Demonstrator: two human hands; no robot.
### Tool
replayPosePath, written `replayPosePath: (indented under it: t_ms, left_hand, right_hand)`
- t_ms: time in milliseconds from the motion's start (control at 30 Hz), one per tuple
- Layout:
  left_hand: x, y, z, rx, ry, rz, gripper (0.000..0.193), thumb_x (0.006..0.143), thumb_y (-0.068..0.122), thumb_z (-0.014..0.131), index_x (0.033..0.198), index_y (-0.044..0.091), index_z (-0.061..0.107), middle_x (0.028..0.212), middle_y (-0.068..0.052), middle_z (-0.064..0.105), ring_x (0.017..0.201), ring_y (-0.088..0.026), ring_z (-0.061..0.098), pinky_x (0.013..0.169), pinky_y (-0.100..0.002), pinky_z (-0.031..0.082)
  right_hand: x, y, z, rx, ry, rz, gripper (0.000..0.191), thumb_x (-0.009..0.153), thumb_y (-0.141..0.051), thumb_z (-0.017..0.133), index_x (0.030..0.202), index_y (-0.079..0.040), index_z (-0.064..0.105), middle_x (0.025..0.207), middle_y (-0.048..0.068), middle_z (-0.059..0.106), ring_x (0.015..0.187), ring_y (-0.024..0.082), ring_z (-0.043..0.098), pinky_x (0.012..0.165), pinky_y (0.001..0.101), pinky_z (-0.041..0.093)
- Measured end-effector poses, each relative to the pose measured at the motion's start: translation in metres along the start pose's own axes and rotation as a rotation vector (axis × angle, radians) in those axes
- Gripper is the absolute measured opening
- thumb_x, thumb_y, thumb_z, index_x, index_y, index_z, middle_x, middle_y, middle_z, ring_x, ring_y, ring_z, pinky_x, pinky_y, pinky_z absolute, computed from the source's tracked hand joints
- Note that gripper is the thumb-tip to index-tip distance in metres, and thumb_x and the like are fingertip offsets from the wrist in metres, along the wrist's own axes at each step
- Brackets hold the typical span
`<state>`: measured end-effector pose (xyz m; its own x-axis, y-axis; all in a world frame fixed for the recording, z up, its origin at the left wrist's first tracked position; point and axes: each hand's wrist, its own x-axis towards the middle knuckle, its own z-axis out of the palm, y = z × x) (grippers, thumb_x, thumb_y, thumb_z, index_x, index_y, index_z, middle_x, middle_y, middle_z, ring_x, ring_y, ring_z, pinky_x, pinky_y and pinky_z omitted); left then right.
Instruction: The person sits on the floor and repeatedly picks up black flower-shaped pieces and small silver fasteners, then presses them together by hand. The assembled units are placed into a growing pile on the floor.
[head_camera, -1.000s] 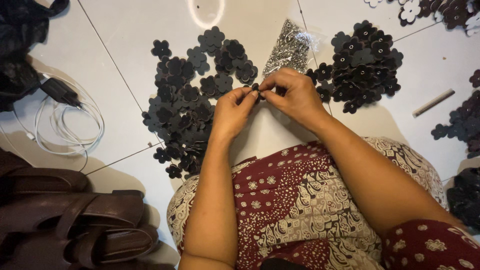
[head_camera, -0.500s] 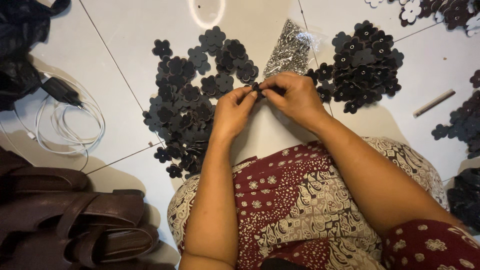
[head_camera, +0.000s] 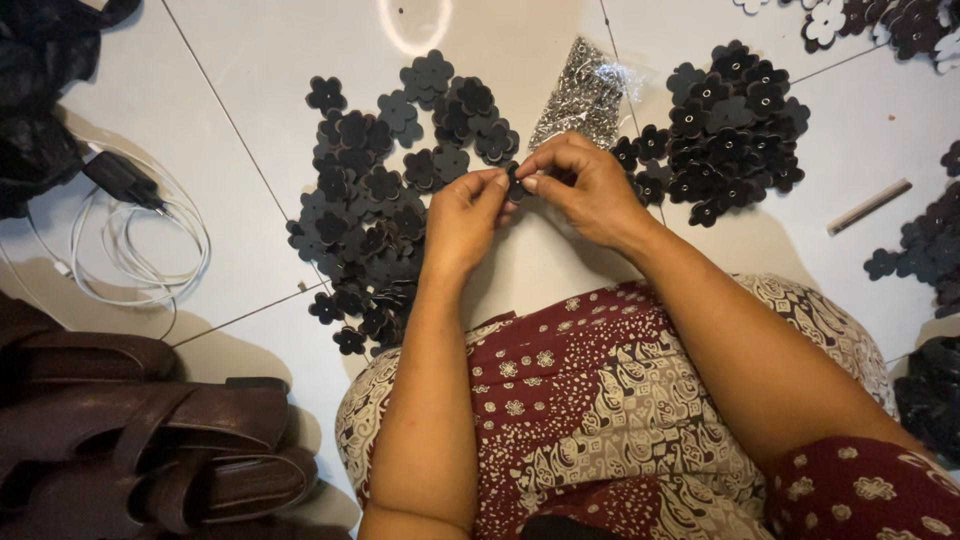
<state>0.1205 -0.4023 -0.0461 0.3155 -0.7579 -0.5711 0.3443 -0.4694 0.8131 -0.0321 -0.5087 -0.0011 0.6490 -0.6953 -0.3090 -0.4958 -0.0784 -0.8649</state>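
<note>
While pinched by left hand (head_camera: 462, 215) and right hand (head_camera: 585, 185) | flower piece (head_camera: 514, 182) | orientation unclear

White tiled floor (head_camera: 270, 60), black flower cutouts (head_camera: 375, 200), white cable (head_camera: 130, 250), brown sandals (head_camera: 150, 440), bag of metal bits (head_camera: 585, 95)

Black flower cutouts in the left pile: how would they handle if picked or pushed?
The black flower cutouts look thin and flat, so probably light and unlikely to roll. They overlap loosely, so a push would likely slide several together. Lifting one off the tile floor may need an edge pinch.
</note>
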Motion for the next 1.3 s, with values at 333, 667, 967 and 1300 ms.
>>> replayPosePath:
  t_ms: [333, 667, 967, 1300]
  left_hand:
    - [-0.003, 0.002, 0.000, -0.026, -0.030, 0.022, 0.030, 0.098, 0.019, 0.064, 0.117, -0.003, 0.071, 0.085, -0.003, 0.073, 0.075, -0.007, 0.067, 0.068, -0.021, 0.055]
    - [-0.009, 0.010, 0.002, 0.062, -0.056, 0.023, 0.028, 0.098, 0.018, 0.065, 0.117, -0.001, 0.074, 0.086, -0.003, 0.074, 0.075, -0.006, 0.067, 0.068, -0.021, 0.053]
    - [-0.016, 0.021, 0.005, 0.258, -0.007, 0.096, 0.031, 0.091, 0.019, 0.070, 0.119, 0.005, 0.074, 0.085, 0.001, 0.076, 0.074, -0.004, 0.066, 0.067, -0.021, 0.052]
    - [-0.016, 0.024, 0.004, 0.222, 0.072, 0.039, 0.027, 0.089, 0.018, 0.070, 0.113, 0.006, 0.074, 0.080, 0.003, 0.072, 0.064, -0.004, 0.059, 0.058, -0.023, 0.048]
  right_hand:
    - [0.002, 0.015, 0.004, 0.087, 0.000, -0.065, 0.011, 0.091, -0.004, 0.075, 0.101, -0.008, 0.076, 0.110, 0.001, 0.065, 0.095, 0.009, 0.061, 0.083, 0.0249, 0.051]
    - [0.007, 0.035, 0.011, 0.398, -0.015, 0.048, 0.027, 0.090, 0.003, 0.073, 0.113, -0.003, 0.060, 0.103, 0.002, 0.067, 0.092, 0.007, 0.065, 0.083, 0.0230, 0.057]
    - [0.006, 0.030, 0.011, 0.408, 0.029, 0.027, 0.030, 0.089, 0.003, 0.075, 0.115, -0.002, 0.061, 0.103, 0.001, 0.065, 0.091, 0.006, 0.064, 0.083, 0.0226, 0.058]
    - [0.001, 0.011, 0.002, 0.352, -0.012, 0.185, 0.036, 0.092, 0.001, 0.068, 0.127, -0.005, 0.064, 0.099, 0.000, 0.067, 0.087, 0.006, 0.065, 0.073, 0.0204, 0.056]
